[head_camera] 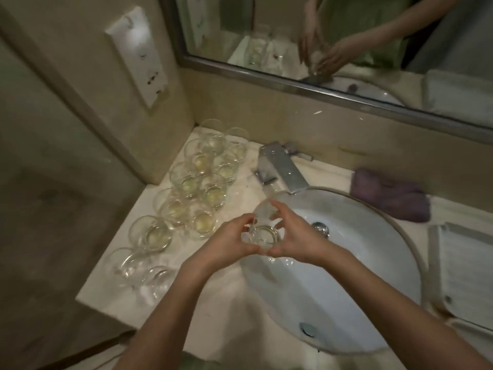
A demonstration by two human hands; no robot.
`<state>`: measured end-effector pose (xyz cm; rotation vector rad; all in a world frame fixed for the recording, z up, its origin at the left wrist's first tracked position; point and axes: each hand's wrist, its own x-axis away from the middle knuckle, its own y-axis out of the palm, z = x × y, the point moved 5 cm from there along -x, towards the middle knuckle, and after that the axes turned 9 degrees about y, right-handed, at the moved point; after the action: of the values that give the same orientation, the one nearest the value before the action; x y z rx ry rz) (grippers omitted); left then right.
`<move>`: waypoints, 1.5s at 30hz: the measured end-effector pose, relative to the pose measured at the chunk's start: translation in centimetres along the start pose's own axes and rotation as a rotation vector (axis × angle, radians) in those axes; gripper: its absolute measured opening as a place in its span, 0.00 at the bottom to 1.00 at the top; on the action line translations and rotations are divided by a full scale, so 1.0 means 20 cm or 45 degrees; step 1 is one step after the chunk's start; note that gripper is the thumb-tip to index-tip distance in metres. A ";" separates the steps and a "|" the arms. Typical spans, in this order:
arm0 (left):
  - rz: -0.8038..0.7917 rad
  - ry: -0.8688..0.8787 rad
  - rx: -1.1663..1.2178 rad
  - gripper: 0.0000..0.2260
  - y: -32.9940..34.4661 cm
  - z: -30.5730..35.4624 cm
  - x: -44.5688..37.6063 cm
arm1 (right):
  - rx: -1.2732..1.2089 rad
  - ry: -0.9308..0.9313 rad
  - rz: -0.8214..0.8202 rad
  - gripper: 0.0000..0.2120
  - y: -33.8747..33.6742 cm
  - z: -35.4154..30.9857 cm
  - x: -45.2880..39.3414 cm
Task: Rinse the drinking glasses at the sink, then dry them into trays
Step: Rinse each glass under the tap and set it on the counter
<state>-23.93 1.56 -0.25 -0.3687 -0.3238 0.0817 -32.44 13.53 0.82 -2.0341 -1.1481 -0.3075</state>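
Both hands grasp one glass (262,236) over the sink's (373,263) left rim, under the tap (282,166): left hand (229,243) and right hand (296,241) each curl round a side. Risk: wet glass slips from the grip and strikes the basin. Risk: left elbow knocks the crowded glasses (186,193) on the counter (112,295). Tray (464,276) sits far right, so dripping carry.

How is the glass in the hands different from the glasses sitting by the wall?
The held glass is tilted over the sink, gripped by the left hand and right hand; the counter glasses stand upright, untouched. The held glass looks clear inside, while many counter glasses show a yellowish tint at the bottom. The held one is alone; the others stand crowded in a group. All are clear, round glasses.
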 end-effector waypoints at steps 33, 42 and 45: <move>-0.040 -0.214 0.439 0.26 0.24 -0.23 -0.57 | -0.282 0.204 0.269 0.40 -0.15 0.49 -0.38; 0.007 -0.125 0.223 0.23 0.28 -0.15 -0.60 | -0.556 0.306 0.199 0.37 -0.17 0.58 -0.38; -0.036 -0.178 0.237 0.23 0.24 -0.19 -0.59 | -0.343 0.235 0.285 0.40 -0.14 0.50 -0.35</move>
<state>-33.94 3.14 -8.85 -0.1742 -0.4560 0.1096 -40.08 17.24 -8.33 -2.2889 -0.7907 -0.5487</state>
